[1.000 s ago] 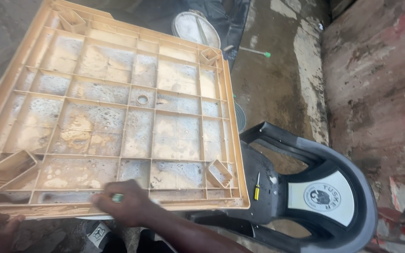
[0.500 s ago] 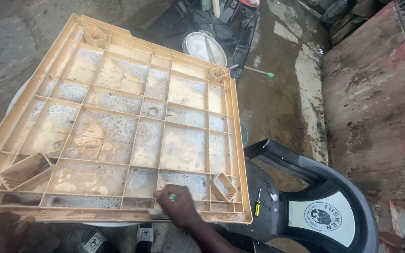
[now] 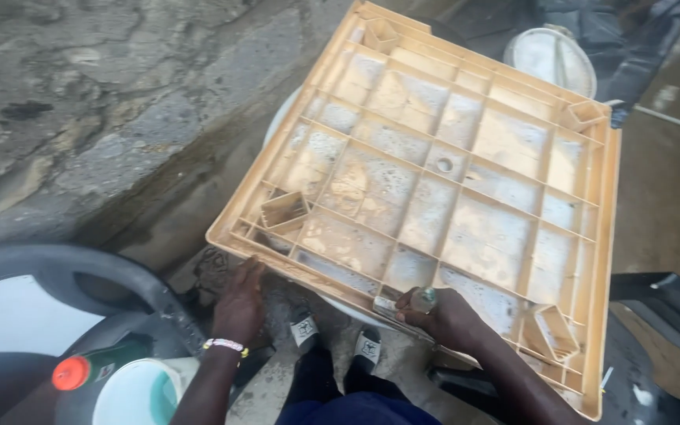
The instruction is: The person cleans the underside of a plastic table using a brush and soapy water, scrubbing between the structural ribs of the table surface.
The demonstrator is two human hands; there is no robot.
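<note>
Beige ribbed plastic panel (image 3: 442, 181): fills centre and right of frame, underside up, tilted, wet and soapy; its lower right corner is cut off by the frame edge. What carries it beneath is hidden.

Dark chair (image 3: 80, 283): lower left, partly cut off.

Right hand (image 3: 446, 319): lower centre, grip closed on a small scrubber (image 3: 423, 299), kind hard to make out, pressed on the panel's near rib. Best worked cell by cell, into the corners.

Left hand (image 3: 239, 303): fingers flat against the near left edge, steadying; not clasping it.

White cup (image 3: 131, 393) and red-capped bottle (image 3: 88, 366): bottom left.
</note>
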